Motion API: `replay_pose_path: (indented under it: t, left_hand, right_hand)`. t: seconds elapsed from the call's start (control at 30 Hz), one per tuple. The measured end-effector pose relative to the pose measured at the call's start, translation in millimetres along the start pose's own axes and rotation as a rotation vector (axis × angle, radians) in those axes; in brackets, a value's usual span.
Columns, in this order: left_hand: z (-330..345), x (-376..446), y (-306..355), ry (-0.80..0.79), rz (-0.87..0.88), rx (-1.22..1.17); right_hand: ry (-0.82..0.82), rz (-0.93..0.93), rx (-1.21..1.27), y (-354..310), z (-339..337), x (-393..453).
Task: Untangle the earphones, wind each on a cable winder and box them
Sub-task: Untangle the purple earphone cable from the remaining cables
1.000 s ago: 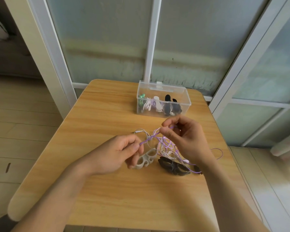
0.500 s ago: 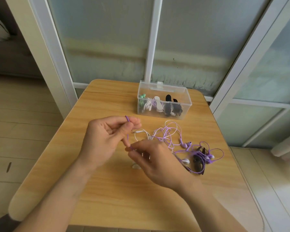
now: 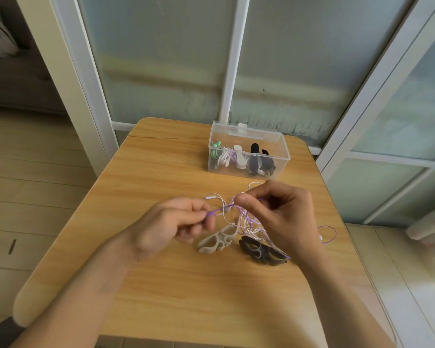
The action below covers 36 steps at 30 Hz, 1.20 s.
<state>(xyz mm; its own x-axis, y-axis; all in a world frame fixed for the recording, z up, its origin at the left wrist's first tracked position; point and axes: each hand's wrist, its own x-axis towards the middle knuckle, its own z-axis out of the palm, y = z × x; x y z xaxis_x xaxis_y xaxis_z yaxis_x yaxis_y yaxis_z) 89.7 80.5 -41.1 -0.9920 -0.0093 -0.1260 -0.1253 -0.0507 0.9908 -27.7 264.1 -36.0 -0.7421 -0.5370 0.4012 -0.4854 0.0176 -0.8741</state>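
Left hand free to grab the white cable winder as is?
Probably not yet: the left hand pinches the purple earphone cable. The white cable winder lies uncovered on the wooden table right beside it.

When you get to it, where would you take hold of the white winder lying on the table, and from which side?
Probably by the near, lower-left end of the white winder, coming from the left hand side. It lies flat and slanted, and that end sits bare on the table, while its far end lies at the tangled cables, with the black winder just to its right.
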Motion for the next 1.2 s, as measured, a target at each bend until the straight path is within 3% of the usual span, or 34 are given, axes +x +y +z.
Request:
replay_pose_path:
  t: [0.13, 0.27, 0.37, 0.47, 0.57, 0.73, 0.83, 0.93, 1.07, 1.2]
  left_hand:
    - [-8.4, 1.3, 3.3, -0.021, 0.141, -0.496]
    - [-4.2, 8.0, 6.6, 0.296, 0.222, -0.739]
    - [-1.1, 11.0, 2.8, 0.459, 0.309, -0.502]
    - [3.9, 9.6, -0.8, 0.485, 0.368, -0.076]
    - [10.6, 8.7, -6.6, 0.352, 0.369, 0.195]
    - [13.4, 1.3, -3.3, 0.103, 0.228, 0.331]
    - [10.6, -0.2, -1.0, 0.076, 0.128, 0.4]
    - [8.7, 0.7, 3.0, 0.076, 0.114, -0.004]
    - [5.1, -1.0, 11.4, 0.167, 0.196, -0.574]
    - [-1.7, 0.3, 15.1, 0.345, 0.269, -0.649]
  right_hand:
    - [-0.119, 0.053, -0.068, 3.5, 5.5, -2.2]
    - [-0.271, -0.04, -0.223, 7.5, 23.2, -10.5]
    - [-0.424, -0.153, -0.339, 4.2, 37.3, -20.2]
    - [-0.463, -0.185, -0.357, 0.4, 41.9, -23.6]
    - [-0.426, -0.186, -0.262, -5.5, 33.6, -18.5]
    - [-0.248, -0.082, -0.129, -6.8, 8.2, -7.9]
    - [-0.142, -0.002, -0.092, -5.4, 2.7, -6.5]
    - [-0.101, 0.069, -0.061, -5.6, -1.2, -3.2]
    - [-0.22, 0.098, -0.094, -4.1, 3.7, -4.1]
    - [-0.401, 0.13, -0.222, -4.6, 13.8, -10.3]
